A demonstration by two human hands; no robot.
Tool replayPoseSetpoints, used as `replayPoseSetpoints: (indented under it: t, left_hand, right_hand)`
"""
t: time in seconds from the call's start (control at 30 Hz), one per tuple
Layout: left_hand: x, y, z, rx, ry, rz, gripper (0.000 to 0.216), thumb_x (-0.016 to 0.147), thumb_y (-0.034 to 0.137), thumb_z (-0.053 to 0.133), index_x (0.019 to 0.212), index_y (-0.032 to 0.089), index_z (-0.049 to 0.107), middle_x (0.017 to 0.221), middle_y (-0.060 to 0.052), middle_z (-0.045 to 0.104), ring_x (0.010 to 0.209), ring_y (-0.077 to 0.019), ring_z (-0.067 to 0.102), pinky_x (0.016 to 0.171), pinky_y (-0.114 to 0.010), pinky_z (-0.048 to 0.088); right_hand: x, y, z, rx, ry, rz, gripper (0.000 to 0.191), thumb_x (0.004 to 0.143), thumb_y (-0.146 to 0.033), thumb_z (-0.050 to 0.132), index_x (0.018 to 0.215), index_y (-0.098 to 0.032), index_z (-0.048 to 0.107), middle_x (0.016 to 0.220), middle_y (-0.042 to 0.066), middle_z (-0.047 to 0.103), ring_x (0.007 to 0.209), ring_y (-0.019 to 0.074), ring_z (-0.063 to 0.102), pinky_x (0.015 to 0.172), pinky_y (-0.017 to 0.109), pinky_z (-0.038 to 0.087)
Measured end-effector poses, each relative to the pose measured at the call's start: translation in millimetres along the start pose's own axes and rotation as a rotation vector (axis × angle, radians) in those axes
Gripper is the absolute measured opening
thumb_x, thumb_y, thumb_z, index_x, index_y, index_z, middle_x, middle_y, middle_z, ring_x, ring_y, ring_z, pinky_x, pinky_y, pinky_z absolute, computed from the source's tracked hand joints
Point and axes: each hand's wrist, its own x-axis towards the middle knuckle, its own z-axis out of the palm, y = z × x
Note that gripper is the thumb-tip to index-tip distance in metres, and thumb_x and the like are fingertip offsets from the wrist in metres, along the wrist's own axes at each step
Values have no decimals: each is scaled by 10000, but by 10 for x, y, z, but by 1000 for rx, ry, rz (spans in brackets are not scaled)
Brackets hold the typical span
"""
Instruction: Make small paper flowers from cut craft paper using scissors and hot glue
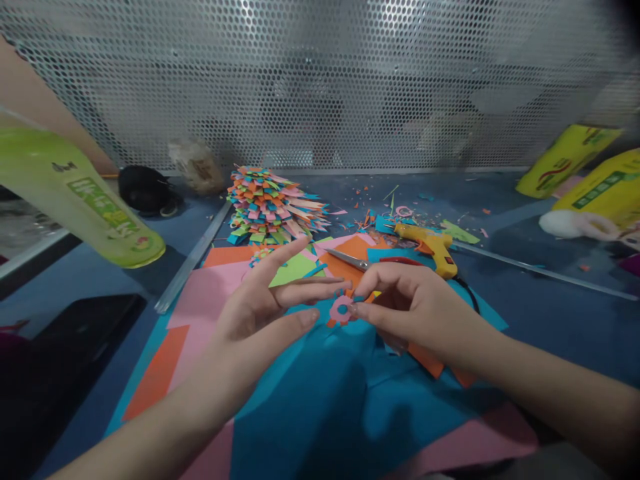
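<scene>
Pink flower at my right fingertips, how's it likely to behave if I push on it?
The flower is probably light, being small and pinched by the right hand. It may bend easily, since it looks built from thin, flat pieces. Its narrow outer tabs could fold first.

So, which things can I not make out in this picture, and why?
All in the head view:
Paper flower: its right edge, covered by the right hand.
Scissors: part of the handles, behind the same hand.
Green bottle: its top, cut off by the left edge.
Yellow packages: small lettering, too blurred to read.
</scene>
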Motion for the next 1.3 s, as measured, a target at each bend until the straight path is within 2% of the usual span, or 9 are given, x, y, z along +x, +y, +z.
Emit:
replayPoseSetpoints:
  t: [0.2,0.5,0.6,0.77,0.87,1.0,1.3]
  left_hand:
    - [24,9,13,-36,36,-37,763,688,99,614,1357,153,250,920,-78,724,956,-204,643,775,-275,516]
    - [2,0,13,14,22,-17,749,699,121,618,1361,152,269,929,-93,720,1010,-243,616,812,-334,508]
    - [-4,-17,1,52,20,23,731,719,133,619,1362,183,276,964,-84,713,1036,-247,602,819,-332,507]
    - [-18,-32,-25,168,43,107,669,759,149,602,1347,262,304,1120,-58,655,1185,-221,487,880,-295,472]
    - [-10,-30,-35,235,38,126,636,770,183,599,1334,262,317,1083,-61,671,1121,-217,546,880,-305,470]
    - [25,-37,-21,318,69,161,558,764,202,612,1268,239,374,936,-42,701,908,-181,646,811,-296,493]
    - [46,-6,63,361,164,196,506,698,162,665,1160,199,460,693,19,665,731,-153,642,727,-273,479]
  right_hand:
    - [-9,16,-8,-39,8,-21,144,761,-321,595,748,-196,525,442,-79,436,344,47,391,327,149,313]
    - [-23,3,-8,-85,29,-46,124,761,-291,584,734,-193,514,435,-86,396,346,46,384,319,144,272]
    - [-16,5,-10,-85,33,-42,123,764,-296,585,742,-194,520,441,-83,411,351,47,394,321,143,291]
    - [-9,17,-10,-40,24,-27,118,761,-294,593,757,-199,524,437,-86,436,336,45,397,319,143,308]
    - [-11,25,-10,-23,18,-7,128,758,-304,598,754,-200,524,431,-87,447,322,46,401,310,144,303]
    - [-12,28,-9,-4,24,11,141,759,-322,593,756,-200,522,430,-86,452,317,52,413,309,152,303]
    - [-25,-15,15,-84,21,-5,117,761,-294,580,753,-185,538,427,-72,440,328,51,411,317,151,286]
